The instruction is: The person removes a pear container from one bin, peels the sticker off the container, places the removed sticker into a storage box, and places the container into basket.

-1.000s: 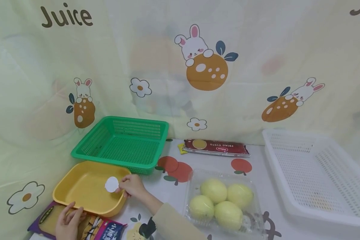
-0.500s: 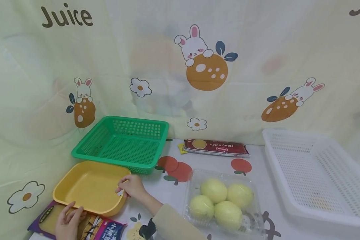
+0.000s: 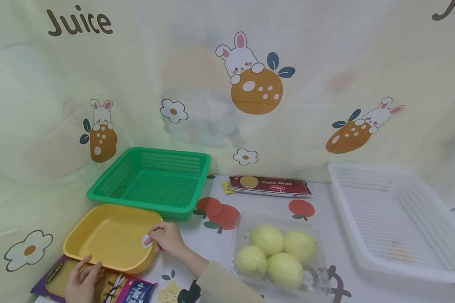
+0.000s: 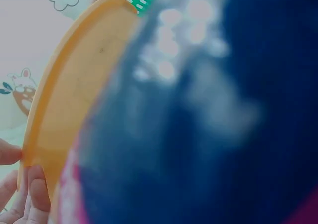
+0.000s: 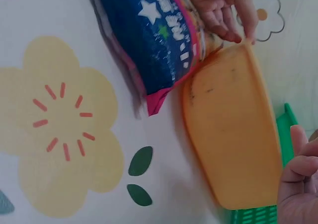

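Note:
A yellow plastic basin (image 3: pixel 110 235) stands at the left of the table. My left hand (image 3: pixel 84 280) pinches its near rim, with a finger on the outer side of the basin (image 4: pixel 74 85) in the left wrist view. Over the basin's right end, my right hand (image 3: pixel 167 240) pinches a small flat white disc (image 3: pixel 145 242), partly covered by the fingers. What the disc is made of I cannot tell. A purple, pink and blue snack bag (image 3: pixel 130 290) lies against the basin's near side, partly behind my left hand. In the right wrist view, my right hand (image 5: pixel 300 179) appears beside the basin.
Behind the basin stands a green perforated basket (image 3: pixel 163 189). A clear box of yellow-green fruit (image 3: pixel 267 240) sits right of my right arm. A dark red pasta packet (image 3: pixel 271 186) lies at the back by a small yellow packet (image 3: pixel 227 188). At the right is a white basket (image 3: pixel 386 269).
The white disc has turned in my right fingers, from face-on to nearly hidden, and now shows partly. The left hand keeps its place on the rim. The head view shifted slightly.

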{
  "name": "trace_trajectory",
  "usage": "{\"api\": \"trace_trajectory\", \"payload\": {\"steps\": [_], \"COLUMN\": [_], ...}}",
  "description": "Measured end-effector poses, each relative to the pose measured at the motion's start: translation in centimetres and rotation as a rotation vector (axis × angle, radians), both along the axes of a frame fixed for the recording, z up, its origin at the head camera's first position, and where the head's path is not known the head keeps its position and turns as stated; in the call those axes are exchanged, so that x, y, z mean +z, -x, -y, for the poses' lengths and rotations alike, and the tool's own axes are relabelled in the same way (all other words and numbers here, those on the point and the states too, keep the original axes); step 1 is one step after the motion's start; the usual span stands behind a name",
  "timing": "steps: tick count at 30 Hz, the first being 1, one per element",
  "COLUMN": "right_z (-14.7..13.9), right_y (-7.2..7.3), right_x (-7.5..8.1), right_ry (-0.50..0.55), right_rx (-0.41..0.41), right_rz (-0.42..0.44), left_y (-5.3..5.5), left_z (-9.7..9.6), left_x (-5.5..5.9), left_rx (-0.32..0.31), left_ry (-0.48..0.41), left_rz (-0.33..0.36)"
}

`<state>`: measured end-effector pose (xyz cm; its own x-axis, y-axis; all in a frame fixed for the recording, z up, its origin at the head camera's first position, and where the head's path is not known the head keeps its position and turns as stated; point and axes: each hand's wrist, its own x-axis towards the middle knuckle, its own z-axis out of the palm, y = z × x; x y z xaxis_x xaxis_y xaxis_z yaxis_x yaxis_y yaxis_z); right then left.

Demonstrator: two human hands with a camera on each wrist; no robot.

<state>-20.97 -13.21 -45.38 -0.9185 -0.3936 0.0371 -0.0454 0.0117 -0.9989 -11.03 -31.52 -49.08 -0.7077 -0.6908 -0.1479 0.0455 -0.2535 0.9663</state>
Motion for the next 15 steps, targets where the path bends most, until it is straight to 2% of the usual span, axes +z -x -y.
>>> {"api": "trace_trajectory", "payload": {"steps": [7, 10, 15], "right_z": [-1.0, -1.6, -4.0], "right_y": [-0.9, -1.0, -1.5], "right_x": [1.7, 2.3, 3.9], "right_ry": [0.067, 0.095, 0.143], "right_rx": [0.019, 0.053, 0.087], "right_rz": [-0.013, -0.007, -0.024], "left_y": [-0.3, -0.2, -0.1], "left_z": [0.3, 0.4, -0.2], "left_x": [0.9, 0.9, 1.5], "left_rx": [-0.062, -0.064, -0.055], "left_ry": [0.059, 0.068, 0.06], "left_rz": [0.101, 0.085, 0.018]}}
